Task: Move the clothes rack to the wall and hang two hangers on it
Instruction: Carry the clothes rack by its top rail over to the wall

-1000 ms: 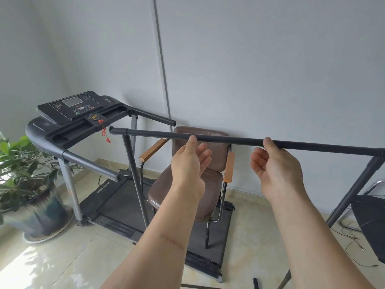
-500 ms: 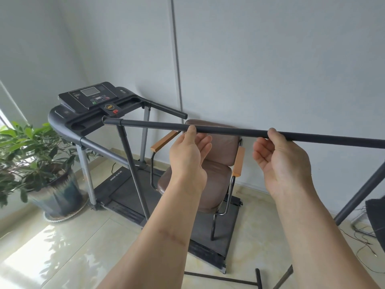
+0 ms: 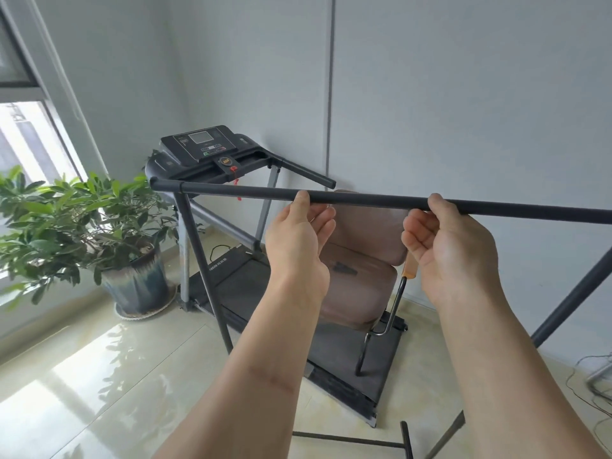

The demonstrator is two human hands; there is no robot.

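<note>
Both hands meet the top bar of the dark grey tubular-metal clothes rack (image 3: 364, 199) from below. The left hand (image 3: 299, 246) has its thumb hooked up over the near side of the bar and its fingers (image 3: 323, 217) loosely curled beneath, not closed tight. The right hand (image 3: 453, 250) does likewise, thumb across the bar and fingers bent in under it (a light guiding hold rather than a clenched one). Placed apart near mid-bar, the two hands probably keep the frame level and stop it swinging while it is carried or slid toward the wall.

Near the viewer, thin base rails of the rack lie low over the glossy pale tiled floor (image 3: 99, 376); whether they touch it cannot be told. A slanted upright rises to the left end of the bar, and a second upright slants up at the right edge. No hangers are visible, so that step appears not yet begun.

Beyond the bar stand a brown padded armchair with wooden armrests (image 3: 361, 286) on the deck of a black treadmill (image 3: 205, 149), then a leafy potted plant (image 3: 82, 223) at left, and farthest the plain grey wall (image 3: 463, 94), close behind the rack.
</note>
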